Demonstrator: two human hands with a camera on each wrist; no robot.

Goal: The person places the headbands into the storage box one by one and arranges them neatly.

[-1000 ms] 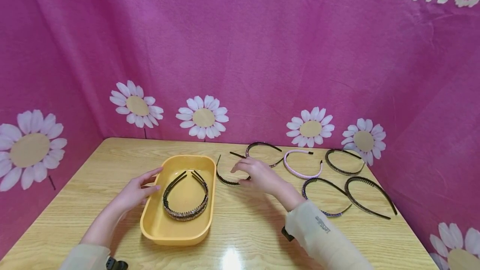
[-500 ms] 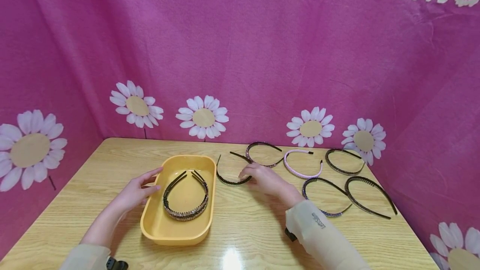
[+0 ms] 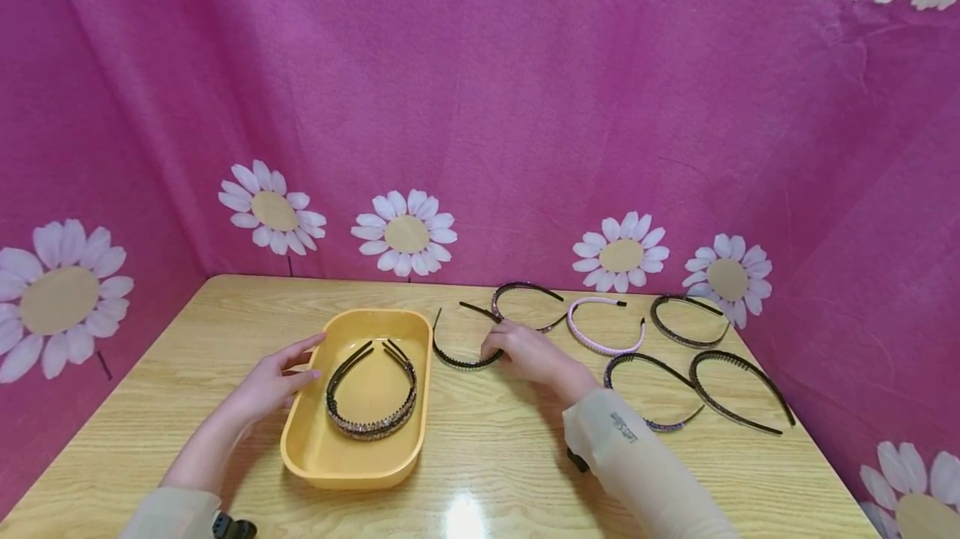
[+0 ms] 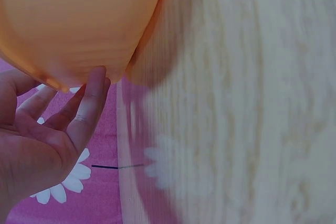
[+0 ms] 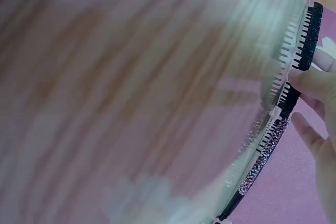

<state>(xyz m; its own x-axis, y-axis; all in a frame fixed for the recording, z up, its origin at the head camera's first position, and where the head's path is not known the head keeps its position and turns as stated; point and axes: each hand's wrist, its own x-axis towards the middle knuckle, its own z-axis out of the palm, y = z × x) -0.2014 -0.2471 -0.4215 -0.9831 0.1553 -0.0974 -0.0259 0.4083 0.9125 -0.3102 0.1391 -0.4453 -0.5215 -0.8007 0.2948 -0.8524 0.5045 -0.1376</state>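
Observation:
In the head view, my left hand (image 3: 273, 376) rests at the left rim of a yellow tray (image 3: 352, 476). The left wrist view shows its fairly straight fingers (image 4: 89, 108) against the outer wall. Two or more headbands (image 3: 372, 429), black with glittery bands, lie nested in the tray. My right hand (image 3: 528, 356) pinches the right side of a black toothed headband (image 3: 461, 364) just right of the tray. From the right wrist, thumb and fingers are at its sparkly black band (image 5: 312, 35), beside a pink-glitter headband (image 5: 268, 153).
Behind the right hand lies the glittery headband (image 3: 517, 286). Farther right are a lilac headband (image 3: 592, 345), a black one (image 3: 667, 335), a purple-blue one (image 3: 637, 360) and a dark toothed one (image 3: 738, 364). A pink curtain (image 3: 480, 106) with daisies hangs behind the wooden table (image 3: 487, 472).
My right hand has moved slightly right along the black headband, and its spread fingers have closed on the band's right side. The left hand and tray have stayed put.

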